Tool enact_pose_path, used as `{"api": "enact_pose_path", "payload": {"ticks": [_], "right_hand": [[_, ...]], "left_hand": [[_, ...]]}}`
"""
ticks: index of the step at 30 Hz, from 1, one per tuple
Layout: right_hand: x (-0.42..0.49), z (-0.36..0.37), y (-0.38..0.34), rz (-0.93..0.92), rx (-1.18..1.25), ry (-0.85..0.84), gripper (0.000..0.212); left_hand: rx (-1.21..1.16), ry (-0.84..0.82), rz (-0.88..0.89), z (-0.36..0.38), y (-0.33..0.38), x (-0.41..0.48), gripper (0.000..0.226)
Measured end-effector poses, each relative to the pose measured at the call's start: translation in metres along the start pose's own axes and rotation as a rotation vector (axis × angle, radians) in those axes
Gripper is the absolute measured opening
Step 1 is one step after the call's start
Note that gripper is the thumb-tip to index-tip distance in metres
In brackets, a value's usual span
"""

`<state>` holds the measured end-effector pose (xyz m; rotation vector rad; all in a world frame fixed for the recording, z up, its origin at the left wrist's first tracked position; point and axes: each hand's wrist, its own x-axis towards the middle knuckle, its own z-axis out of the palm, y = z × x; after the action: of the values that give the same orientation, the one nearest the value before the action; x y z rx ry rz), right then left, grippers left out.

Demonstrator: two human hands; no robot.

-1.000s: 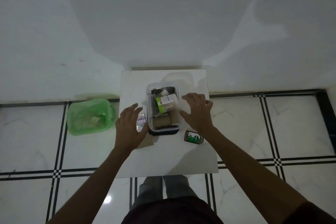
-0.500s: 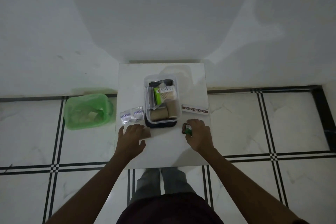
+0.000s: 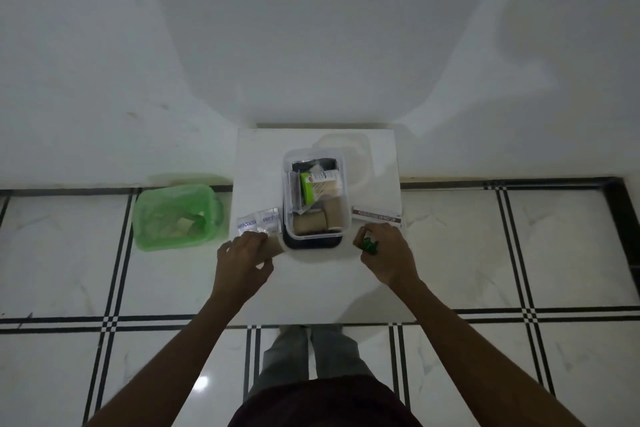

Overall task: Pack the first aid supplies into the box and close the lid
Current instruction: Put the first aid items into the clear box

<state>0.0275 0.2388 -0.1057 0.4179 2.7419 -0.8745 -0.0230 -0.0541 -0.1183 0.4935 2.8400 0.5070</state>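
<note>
A clear plastic box [image 3: 343,180] stands open in the middle of the small white table [image 3: 311,288], holding tan bandage rolls, a green-capped item and a dark pouch. Its clear lid [image 3: 360,152] lies behind it to the right. My left hand [image 3: 242,262] is closed around a tan bandage roll [image 3: 275,246] left of the box's front corner. My right hand [image 3: 388,253] grips a small green item [image 3: 370,245] right of the box. Two white sachets [image 3: 258,221] lie left of the box. A long ointment carton [image 3: 376,215] lies to its right.
A green plastic bin [image 3: 175,215] with scraps inside sits on the tiled floor left of the table. The table backs onto a white wall. My legs stand at the table's near edge.
Both hands pulled back from the box toward me. The left closed on the bandage roll, the right on the green item. The sachets and ointment carton are now uncovered.
</note>
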Motion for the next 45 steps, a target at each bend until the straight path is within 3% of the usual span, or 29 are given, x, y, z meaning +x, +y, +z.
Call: {"api": "enact_pose_path", "payload": {"ticks": [4, 8, 13, 18, 22, 25, 33, 38, 41, 45], "right_hand": [[0.009, -0.031, -0.018, -0.133, 0.061, 0.143, 0.054], [0.033, -0.056, -0.049, -0.243, 0.080, 0.143, 0.056], [0.058, -0.066, -0.078, -0.373, 0.149, -0.011, 0.043], [0.079, -0.047, -0.078, -0.445, 0.069, -0.186, 0.042], [0.085, -0.032, -0.083, -0.445, -0.025, -0.295, 0.038], [0.085, -0.024, -0.083, -0.486, -0.109, -0.322, 0.036], [0.090, 0.004, -0.082, -0.762, -0.326, -0.143, 0.004], [0.082, 0.007, -0.076, -0.682, -0.365, -0.013, 0.007], [0.072, 0.005, -0.073, -0.527, -0.487, 0.055, 0.019], [0.058, -0.005, -0.066, -0.350, -0.453, 0.109, 0.033]], "left_hand": [[-0.175, 0.118, 0.112, -0.032, 0.009, 0.017, 0.043], [-0.235, 0.064, 0.255, -0.048, 0.044, 0.046, 0.046], [-0.103, -0.079, 0.335, -0.040, 0.076, 0.074, 0.041], [0.026, -0.222, 0.216, -0.020, 0.067, 0.070, 0.030], [-0.012, -0.086, 0.291, -0.014, 0.054, 0.056, 0.031], [-0.070, 0.055, 0.356, -0.014, 0.044, 0.042, 0.017], [-0.192, 0.159, 0.373, -0.015, 0.025, 0.027, 0.022], [-0.216, 0.217, 0.334, -0.016, 0.018, 0.020, 0.025], [-0.247, 0.209, 0.261, -0.017, 0.010, 0.023, 0.023], [-0.270, 0.132, 0.191, -0.022, -0.004, 0.032, 0.025]]}}
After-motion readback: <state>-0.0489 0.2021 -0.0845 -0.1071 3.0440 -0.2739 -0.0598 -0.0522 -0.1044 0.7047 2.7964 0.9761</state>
